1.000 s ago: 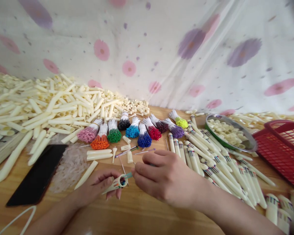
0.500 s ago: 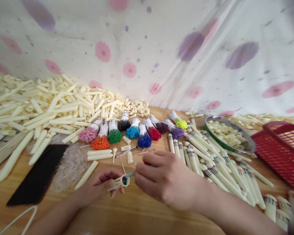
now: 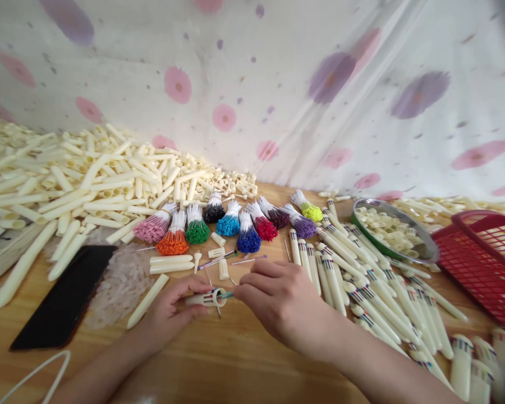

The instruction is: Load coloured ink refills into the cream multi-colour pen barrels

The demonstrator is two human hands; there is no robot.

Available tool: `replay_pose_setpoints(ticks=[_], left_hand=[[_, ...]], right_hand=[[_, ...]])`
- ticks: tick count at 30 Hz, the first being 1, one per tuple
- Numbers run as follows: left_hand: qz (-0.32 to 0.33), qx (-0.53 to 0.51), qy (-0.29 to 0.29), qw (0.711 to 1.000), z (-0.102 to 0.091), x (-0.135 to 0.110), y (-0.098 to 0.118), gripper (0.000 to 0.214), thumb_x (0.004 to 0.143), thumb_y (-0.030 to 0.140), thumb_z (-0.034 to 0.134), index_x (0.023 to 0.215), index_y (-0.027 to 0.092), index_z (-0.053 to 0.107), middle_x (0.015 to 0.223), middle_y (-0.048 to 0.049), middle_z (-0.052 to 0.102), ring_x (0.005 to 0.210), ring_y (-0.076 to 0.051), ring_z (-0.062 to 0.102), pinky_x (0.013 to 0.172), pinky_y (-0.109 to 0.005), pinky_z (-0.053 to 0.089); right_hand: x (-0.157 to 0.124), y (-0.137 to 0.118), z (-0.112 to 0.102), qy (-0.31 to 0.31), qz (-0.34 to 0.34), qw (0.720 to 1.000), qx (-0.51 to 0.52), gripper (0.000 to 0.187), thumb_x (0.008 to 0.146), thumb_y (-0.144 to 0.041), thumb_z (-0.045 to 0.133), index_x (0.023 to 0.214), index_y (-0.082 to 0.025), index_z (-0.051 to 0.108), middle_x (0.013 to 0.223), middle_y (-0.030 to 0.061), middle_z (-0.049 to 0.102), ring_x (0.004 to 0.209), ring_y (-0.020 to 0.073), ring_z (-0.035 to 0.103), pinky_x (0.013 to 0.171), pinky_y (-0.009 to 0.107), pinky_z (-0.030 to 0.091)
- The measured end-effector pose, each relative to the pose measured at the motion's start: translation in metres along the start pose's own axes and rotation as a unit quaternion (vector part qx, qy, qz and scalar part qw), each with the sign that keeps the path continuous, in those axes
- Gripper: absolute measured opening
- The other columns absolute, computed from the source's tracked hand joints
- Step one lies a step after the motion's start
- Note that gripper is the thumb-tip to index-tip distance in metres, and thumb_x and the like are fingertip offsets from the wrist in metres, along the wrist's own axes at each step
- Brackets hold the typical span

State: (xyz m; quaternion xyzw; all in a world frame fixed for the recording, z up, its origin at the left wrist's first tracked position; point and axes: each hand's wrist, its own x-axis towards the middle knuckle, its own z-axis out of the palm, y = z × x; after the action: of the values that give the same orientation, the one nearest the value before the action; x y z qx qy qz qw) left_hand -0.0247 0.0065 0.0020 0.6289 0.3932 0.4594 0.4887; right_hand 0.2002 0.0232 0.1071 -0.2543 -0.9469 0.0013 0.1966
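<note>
My left hand [image 3: 172, 310] grips a short cream slotted pen barrel [image 3: 204, 299] between thumb and fingers, its round open end facing right. Coloured bits show inside the opening and in the slots. With pinched fingers, my right hand [image 3: 284, 303] holds a thin pen refill with a teal end [image 3: 227, 294], which reaches into that opening. Most of the refill is hidden by my right fingers. Just beyond my hands lie a few loose slotted cream pieces [image 3: 223, 269] and some thin refills [image 3: 249, 260].
Bundles of coloured refills, such as the orange bundle [image 3: 172, 240], stand in rows behind. Cream tubes [image 3: 105, 174] are heaped left, near a black phone [image 3: 65, 297]. On the right are assembled pens [image 3: 332, 280], a bowl [image 3: 357, 238] of small parts and a red basket [image 3: 480, 269].
My left hand has turned the slotted barrel slightly, its fingers now farther round it. My right hand has moved a little lower, and the teal end sits deeper in the opening.
</note>
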Motion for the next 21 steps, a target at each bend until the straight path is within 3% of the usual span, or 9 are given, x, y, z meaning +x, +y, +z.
replay_pose_setpoints(ticks=[7, 21], left_hand=[[0.031, 0.031, 0.016, 0.999, 0.001, -0.002, 0.005, 0.029, 0.069, 0.005, 0.068, 0.092, 0.024, 0.068, 0.087, -0.0018, 0.069, 0.083, -0.018, 0.064, 0.074, -0.027, 0.050], [0.072, -0.056, -0.026, 0.995, 0.003, 0.005, 0.010, 0.015, 0.071, 0.016, 0.071, 0.085, 0.020, 0.067, 0.080, -0.0035, 0.064, 0.075, -0.017, 0.062, 0.065, -0.026, 0.050]], right_hand=[[0.001, 0.003, -0.004, -0.002, -0.062, 0.998, -0.028, 0.029, 0.091, -0.011, 0.042, 0.068, -0.014, 0.060, 0.062, 0.0008, 0.056, 0.061, 0.0136, 0.042, 0.051, 0.029, 0.030], [-0.003, -0.003, -0.011, 0.008, -0.072, 0.996, -0.051, 0.019, 0.089, -0.014, 0.048, 0.075, -0.015, 0.061, 0.067, -0.0002, 0.059, 0.063, 0.0132, 0.044, 0.051, 0.028, 0.028]])
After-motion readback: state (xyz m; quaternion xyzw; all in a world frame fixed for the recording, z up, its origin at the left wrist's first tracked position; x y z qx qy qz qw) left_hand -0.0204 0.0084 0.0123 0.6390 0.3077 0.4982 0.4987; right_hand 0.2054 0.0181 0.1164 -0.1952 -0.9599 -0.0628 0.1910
